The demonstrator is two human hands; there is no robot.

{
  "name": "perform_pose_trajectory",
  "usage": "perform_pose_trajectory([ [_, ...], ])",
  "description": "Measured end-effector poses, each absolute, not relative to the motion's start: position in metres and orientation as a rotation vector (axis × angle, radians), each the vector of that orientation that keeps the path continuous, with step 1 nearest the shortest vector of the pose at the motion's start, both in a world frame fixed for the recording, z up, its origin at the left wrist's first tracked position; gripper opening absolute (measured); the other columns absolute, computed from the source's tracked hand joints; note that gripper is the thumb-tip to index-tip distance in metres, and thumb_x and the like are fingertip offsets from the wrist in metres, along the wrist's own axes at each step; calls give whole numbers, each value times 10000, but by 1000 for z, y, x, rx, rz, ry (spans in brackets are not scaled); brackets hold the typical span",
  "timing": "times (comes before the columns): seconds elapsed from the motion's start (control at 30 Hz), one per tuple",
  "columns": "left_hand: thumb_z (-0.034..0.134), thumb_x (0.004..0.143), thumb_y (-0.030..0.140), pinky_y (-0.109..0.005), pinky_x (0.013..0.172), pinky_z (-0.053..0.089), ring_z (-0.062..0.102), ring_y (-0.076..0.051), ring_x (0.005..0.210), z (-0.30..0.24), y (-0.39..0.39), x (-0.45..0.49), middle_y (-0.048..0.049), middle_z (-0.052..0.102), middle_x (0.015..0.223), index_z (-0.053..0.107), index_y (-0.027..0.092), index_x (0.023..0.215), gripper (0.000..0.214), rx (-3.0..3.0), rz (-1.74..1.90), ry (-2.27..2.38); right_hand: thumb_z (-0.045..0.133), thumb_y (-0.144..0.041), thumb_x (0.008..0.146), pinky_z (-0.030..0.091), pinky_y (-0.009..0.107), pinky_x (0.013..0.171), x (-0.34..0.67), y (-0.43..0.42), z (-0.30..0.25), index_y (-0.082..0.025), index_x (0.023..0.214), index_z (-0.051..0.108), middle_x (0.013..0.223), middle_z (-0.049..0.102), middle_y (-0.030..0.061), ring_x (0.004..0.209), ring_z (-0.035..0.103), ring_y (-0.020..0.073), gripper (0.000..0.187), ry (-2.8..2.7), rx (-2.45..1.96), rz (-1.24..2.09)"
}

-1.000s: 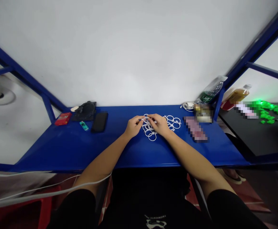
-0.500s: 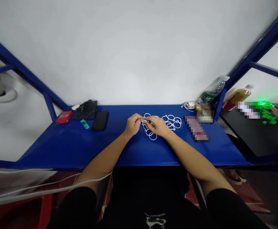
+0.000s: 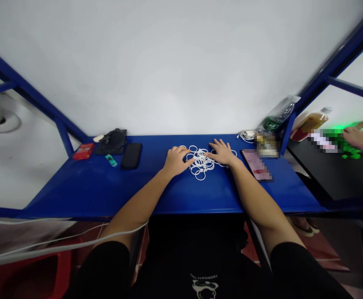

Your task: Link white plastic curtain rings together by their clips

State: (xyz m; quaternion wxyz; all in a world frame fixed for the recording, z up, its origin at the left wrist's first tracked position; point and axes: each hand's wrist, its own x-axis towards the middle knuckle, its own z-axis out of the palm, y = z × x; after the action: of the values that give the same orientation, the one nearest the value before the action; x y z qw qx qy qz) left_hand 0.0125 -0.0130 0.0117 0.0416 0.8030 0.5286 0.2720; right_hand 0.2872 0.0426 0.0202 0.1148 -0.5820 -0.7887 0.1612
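Observation:
Several thin white rings (image 3: 202, 162) lie in a tangled pile on the blue table (image 3: 144, 191), between my two hands. My left hand (image 3: 177, 160) rests at the pile's left side, fingers apart, with a few rings partly under it. On the right, my right hand (image 3: 221, 152) lies spread over more white rings, which it partly covers. Its thumb reaches toward the middle of the pile. Neither hand grips a ring that I can see.
To the left are a black phone (image 3: 131, 155), a small green packet (image 3: 111, 160), a red box (image 3: 84, 151) and a black bag (image 3: 113, 140). At right lie a pixelated phone (image 3: 256, 165), a white cable (image 3: 246, 136) and a plastic bottle (image 3: 279, 114). Another person's hands (image 3: 359, 137) work over green pieces.
My hands have moved apart and their fingers have spread. The ring they held together is out of my fingers, and the central pile shows between them.

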Motion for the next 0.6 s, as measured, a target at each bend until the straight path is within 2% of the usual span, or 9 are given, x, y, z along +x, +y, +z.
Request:
perform_pose_trajectory([
  [0.1, 707, 862, 714, -580, 1240, 285, 362, -398, 1521, 15, -18, 12, -118, 426, 1657, 519, 270, 1553, 843, 2556, 670, 1455, 554, -737, 951, 203, 639, 1285, 272, 35, 27, -232, 1593, 472, 1721, 318, 154, 1602, 257, 388, 821, -2315, -1343, 438],
  [0.17, 698, 812, 795, -617, 1283, 171, 213, -434, 1595, 15, -20, 11, -124, 256, 1741, 383, 280, 1638, 1023, 2589, 525, 1373, 571, -735, 944, 186, 619, 1296, 270, 28, 38, -278, 1612, 441, 1731, 306, 117, 1609, 242, 369, 820, -2327, -1174, 360],
  [0.27, 698, 739, 868, -650, 1299, 51, 95, -458, 1622, 14, -21, 11, -130, 124, 1771, 257, 282, 1685, 1197, 2559, 367, 1333, 717, -808, 786, 37, 729, 1266, 280, 22, 47, -358, 1664, 321, 1772, 186, 83, 1628, 76, 450, 1063, -2431, -1273, 334],
  [0.37, 715, 670, 904, -671, 1294, 8, 33, -466, 1627, 13, -21, 11, -149, 54, 1773, 177, 256, 1703, 1333, 2501, 249, 1356, 817, -852, 602, -18, 797, 1218, 288, 25, 38, -359, 1698, 199, 1789, 23, 104, 1606, -67, 519, 1352, -2542, -1473, 470],
  [0.43, 709, 678, 900, -680, 1292, 16, 19, -461, 1629, 12, -19, 11, -161, 39, 1770, 147, 227, 1707, 1351, 2469, 209, 1398, 835, -864, 543, -11, 812, 1206, 283, 30, 25, -318, 1689, 263, 1786, -23, 129, 1588, -121, 545, 1392, -2561, -1554, 516],
  [0.47, 700, 708, 885, -682, 1291, 27, 28, -454, 1631, 12, -18, 11, -166, 52, 1769, 143, 215, 1706, 1325, 2455, 207, 1431, 826, -865, 562, 10, 807, 1210, 278, 32, 19, -296, 1677, 309, 1783, -16, 145, 1592, -107, 543, 1355, -2554, -1558, 518],
  [0.53, 670, 806, 814, -676, 1294, 59, 85, -428, 1633, 10, -13, 10, -162, 127, 1763, 175, 210, 1699, 1187, 2440, 241, 1505, 772, -839, 685, 96, 756, 1241, 265, 36, 11, -258, 1646, 386, 1779, 52, 164, 1616, -22, 504, 1188, -2512, -1462, 471],
  [0.6, 637, 905, 704, -653, 1297, 113, 188, -400, 1620, 8, -7, 8, -151, 238, 1742, 266, 222, 1674, 980, 2443, 342, 1581, 743, -742, 803, 189, 677, 1265, 255, 38, 9, -200, 1603, 456, 1755, 182, 193, 1623, 107, 457, 1008, -2421, -1359, 389],
])
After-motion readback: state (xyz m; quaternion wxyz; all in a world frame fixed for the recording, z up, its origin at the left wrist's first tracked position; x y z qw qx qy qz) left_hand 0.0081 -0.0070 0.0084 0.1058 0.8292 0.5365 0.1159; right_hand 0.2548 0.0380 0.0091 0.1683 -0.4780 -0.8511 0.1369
